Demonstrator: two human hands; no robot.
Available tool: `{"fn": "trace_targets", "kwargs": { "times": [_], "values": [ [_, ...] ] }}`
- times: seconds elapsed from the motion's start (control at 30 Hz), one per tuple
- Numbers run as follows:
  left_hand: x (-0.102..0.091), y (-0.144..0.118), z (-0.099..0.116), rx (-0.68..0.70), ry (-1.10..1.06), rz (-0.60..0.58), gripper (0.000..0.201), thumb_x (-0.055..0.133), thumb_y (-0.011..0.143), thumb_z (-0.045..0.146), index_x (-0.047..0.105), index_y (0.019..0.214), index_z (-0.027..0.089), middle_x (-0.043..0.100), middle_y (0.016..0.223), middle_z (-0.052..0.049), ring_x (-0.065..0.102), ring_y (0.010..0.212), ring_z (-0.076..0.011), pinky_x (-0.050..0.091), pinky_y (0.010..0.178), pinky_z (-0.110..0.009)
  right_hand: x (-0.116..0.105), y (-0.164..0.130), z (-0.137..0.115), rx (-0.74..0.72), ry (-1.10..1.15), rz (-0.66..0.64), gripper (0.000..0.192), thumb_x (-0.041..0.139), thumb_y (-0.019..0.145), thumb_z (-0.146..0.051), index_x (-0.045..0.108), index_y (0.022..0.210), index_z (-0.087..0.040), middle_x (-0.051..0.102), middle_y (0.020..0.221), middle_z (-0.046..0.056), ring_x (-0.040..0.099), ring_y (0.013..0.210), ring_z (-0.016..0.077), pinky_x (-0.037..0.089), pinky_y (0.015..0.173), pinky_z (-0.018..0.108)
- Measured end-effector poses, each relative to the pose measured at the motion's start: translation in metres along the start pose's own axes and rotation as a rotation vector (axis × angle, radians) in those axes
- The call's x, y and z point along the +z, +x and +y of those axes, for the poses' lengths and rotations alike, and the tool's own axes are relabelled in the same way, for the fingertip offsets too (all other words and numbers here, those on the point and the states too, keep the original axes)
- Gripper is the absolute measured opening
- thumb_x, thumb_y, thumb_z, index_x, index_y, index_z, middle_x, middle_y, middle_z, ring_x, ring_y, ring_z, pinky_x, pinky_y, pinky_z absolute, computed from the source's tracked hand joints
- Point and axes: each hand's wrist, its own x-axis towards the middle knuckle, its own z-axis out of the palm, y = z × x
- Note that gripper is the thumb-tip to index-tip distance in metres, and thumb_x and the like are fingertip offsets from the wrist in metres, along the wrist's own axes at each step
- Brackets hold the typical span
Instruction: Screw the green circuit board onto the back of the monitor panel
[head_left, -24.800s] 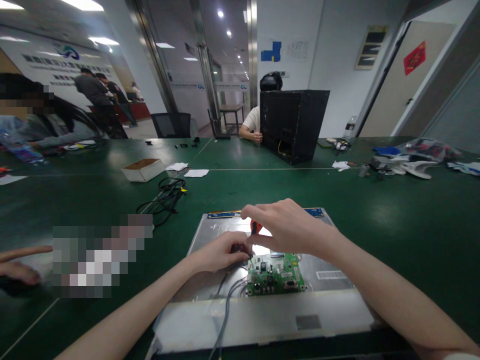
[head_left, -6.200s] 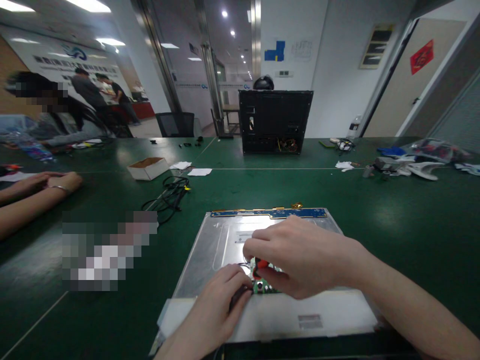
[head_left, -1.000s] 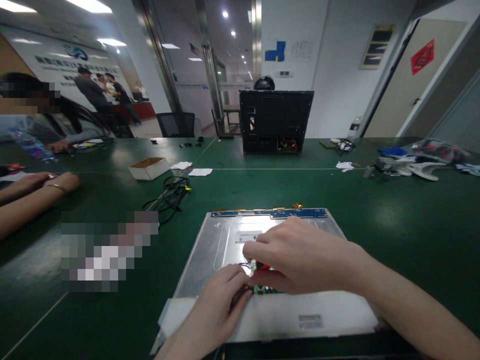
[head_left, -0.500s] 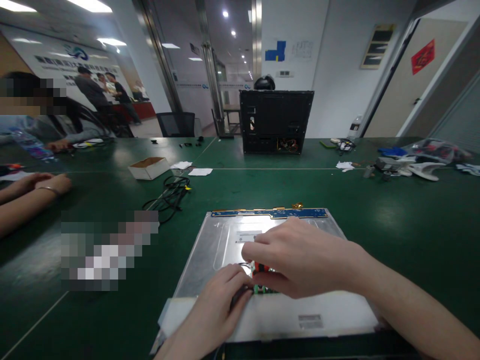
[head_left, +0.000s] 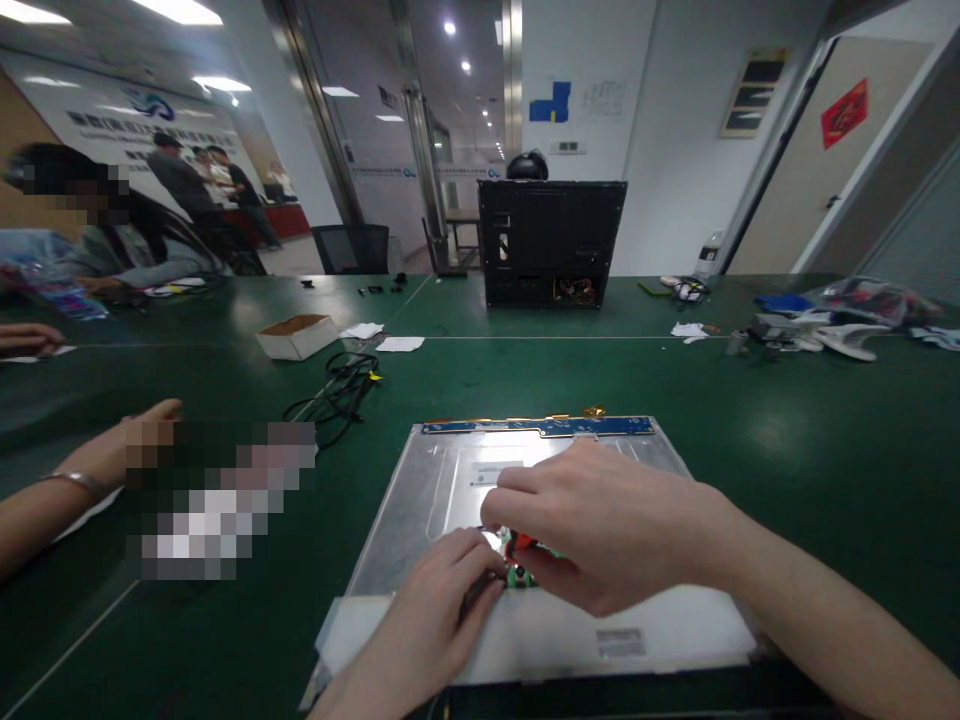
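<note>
A flat metal-backed display panel (head_left: pixel 405 540) lies before me, with a blue circuit strip (head_left: pixel 600 427) along its far edge and a white sheet (head_left: pixel 555 630) along its near part. My right hand (head_left: pixel 592 520) is closed around the red-and-black handle (head_left: pixel 519 543) of what looks like a screwdriver; its tip is hidden. Beneath it, part of a green circuit board (head_left: pixel 517 577) shows. My left hand (head_left: pixel 450 575) rests on the panel at the left of this board, fingers curled together beside the thumb. What they pinch is hidden.
Black cables (head_left: pixel 341 390) and an open white box (head_left: pixel 298 337) lie to the left. A black casing (head_left: pixel 553 243) stands upright at the back. Parts and a plastic bag (head_left: pixel 870 300) sit at the right. Another person's hand (head_left: pixel 139 440) reaches in from the left.
My right hand has turned slightly, and the red handle in it has rotated. My left hand stays in place. At the left, the other person's hands have moved apart, one coming nearer.
</note>
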Motion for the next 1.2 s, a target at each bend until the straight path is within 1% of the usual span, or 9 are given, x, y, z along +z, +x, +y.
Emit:
{"fn": "trace_targets", "kwargs": {
  "times": [0.1, 0.27, 0.37, 0.47, 0.6, 0.77, 0.97, 1.1, 1.2],
  "values": [
    [0.0004, -0.0011, -0.0004, 0.013, 0.004, 0.02, 0.017, 0.045, 0.089, 0.014, 0.058, 0.096, 0.021, 0.061, 0.1, -0.007, 0.058, 0.097, -0.0228, 0.049, 0.082, -0.033, 0.0021, 0.0014, 0.0012, 0.008, -0.031, 0.021, 0.009, 0.045, 0.092, -0.024, 0.052, 0.095, -0.019, 0.061, 0.082, 0.0, 0.045, 0.06, 0.0118, 0.02, 0.05, 0.028],
    [0.0001, -0.0012, 0.0002, 0.037, 0.016, 0.048, 0.02, 0.046, 0.089, 0.015, 0.061, 0.101, 0.022, 0.062, 0.099, -0.007, 0.059, 0.096, -0.0228, 0.05, 0.082, -0.032, 0.0036, 0.0026, 0.0025, 0.021, -0.064, 0.017, 0.017, 0.043, 0.096, -0.034, 0.052, 0.093, -0.02, 0.06, 0.072, -0.001, 0.046, 0.057, 0.0122, 0.018, 0.05, 0.029],
    [-0.0001, -0.001, 0.0002, 0.037, 0.016, 0.041, 0.02, 0.046, 0.089, 0.015, 0.06, 0.102, 0.022, 0.062, 0.1, -0.007, 0.059, 0.096, -0.0227, 0.05, 0.081, -0.032, 0.0022, 0.0007, 0.002, 0.007, -0.034, 0.01, 0.013, 0.047, 0.093, -0.032, 0.052, 0.092, -0.02, 0.061, 0.077, -0.001, 0.047, 0.059, 0.0123, 0.02, 0.049, 0.028],
    [0.0002, -0.0011, -0.0003, 0.022, 0.011, 0.021, 0.019, 0.046, 0.09, 0.015, 0.06, 0.1, 0.022, 0.062, 0.1, -0.007, 0.058, 0.096, -0.0227, 0.049, 0.081, -0.032, 0.0004, -0.0013, 0.0009, -0.002, 0.007, 0.001, 0.011, 0.051, 0.085, -0.025, 0.051, 0.094, -0.018, 0.06, 0.084, 0.001, 0.046, 0.061, 0.0122, 0.023, 0.049, 0.027],
    [0.0003, -0.0011, -0.0009, 0.014, 0.002, 0.0, 0.019, 0.044, 0.091, 0.015, 0.058, 0.101, 0.023, 0.061, 0.1, -0.006, 0.057, 0.096, -0.0223, 0.048, 0.081, -0.033, -0.0005, -0.001, -0.0004, -0.003, 0.015, -0.018, 0.011, 0.05, 0.082, -0.02, 0.051, 0.093, -0.018, 0.06, 0.085, 0.002, 0.046, 0.062, 0.0124, 0.023, 0.049, 0.027],
    [0.0008, -0.0014, -0.0011, 0.011, 0.001, -0.003, 0.018, 0.043, 0.091, 0.015, 0.057, 0.099, 0.022, 0.06, 0.101, -0.006, 0.057, 0.097, -0.0227, 0.048, 0.081, -0.033, 0.0013, 0.0009, 0.0003, 0.014, -0.012, 0.001, 0.008, 0.046, 0.089, -0.021, 0.052, 0.094, -0.018, 0.061, 0.082, 0.001, 0.046, 0.061, 0.0119, 0.022, 0.05, 0.028],
    [0.0025, -0.0027, -0.0025, 0.022, 0.004, 0.018, 0.016, 0.044, 0.091, 0.016, 0.057, 0.098, 0.021, 0.06, 0.1, -0.007, 0.057, 0.096, -0.0225, 0.048, 0.082, -0.033, 0.0031, 0.0005, 0.0017, 0.027, -0.047, -0.005, 0.015, 0.044, 0.095, -0.031, 0.053, 0.093, -0.02, 0.061, 0.071, -0.001, 0.047, 0.057, 0.0119, 0.019, 0.05, 0.028],
    [0.0017, -0.0018, -0.0013, 0.019, -0.003, 0.013, 0.015, 0.045, 0.091, 0.015, 0.056, 0.098, 0.022, 0.06, 0.101, -0.006, 0.057, 0.097, -0.0221, 0.048, 0.082, -0.032, 0.0015, -0.0003, 0.0009, 0.003, -0.005, -0.006, 0.009, 0.049, 0.088, -0.026, 0.052, 0.093, -0.019, 0.061, 0.082, 0.001, 0.047, 0.061, 0.0122, 0.021, 0.05, 0.027],
    [0.0003, -0.0005, 0.0002, 0.007, -0.004, 0.002, 0.016, 0.044, 0.091, 0.015, 0.057, 0.098, 0.022, 0.06, 0.1, -0.006, 0.057, 0.095, -0.022, 0.048, 0.08, -0.032, -0.0002, -0.0008, 0.0002, -0.005, 0.012, -0.011, 0.011, 0.05, 0.083, -0.022, 0.051, 0.093, -0.018, 0.06, 0.086, 0.002, 0.046, 0.062, 0.0123, 0.022, 0.049, 0.027]
  ]
}}
